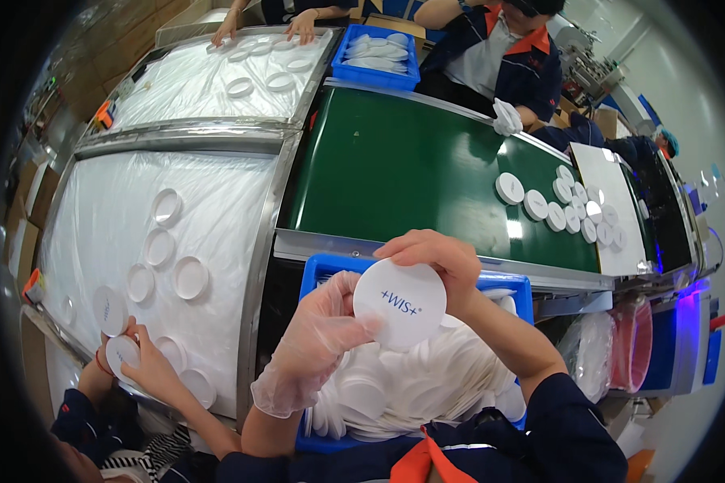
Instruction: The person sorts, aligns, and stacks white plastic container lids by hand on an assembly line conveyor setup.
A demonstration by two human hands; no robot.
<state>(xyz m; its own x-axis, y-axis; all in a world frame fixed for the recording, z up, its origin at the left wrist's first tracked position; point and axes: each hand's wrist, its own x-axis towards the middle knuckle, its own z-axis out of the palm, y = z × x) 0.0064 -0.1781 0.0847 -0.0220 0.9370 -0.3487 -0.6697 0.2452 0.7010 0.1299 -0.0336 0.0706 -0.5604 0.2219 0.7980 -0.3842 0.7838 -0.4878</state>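
A round white lid [399, 310] with small blue print on its face is held up in front of me. My left hand [312, 342], in a thin clear glove, grips its left edge with the thumb on the face. My right hand [437, 262] is bare and closed around the upper right edge, fingers over the top. Beneath my hands stands a blue crate [526, 302] heaped with thin white discs [411, 382]. The far side of the lid is hidden.
A green conveyor belt [387, 169] runs beyond the crate, with several white round lids [536, 204] toward its right end. On the left, a plastic-covered table [217, 193] holds white rings; a co-worker's hands [149, 366] hold lids there. Another blue crate [372, 78] stands far back.
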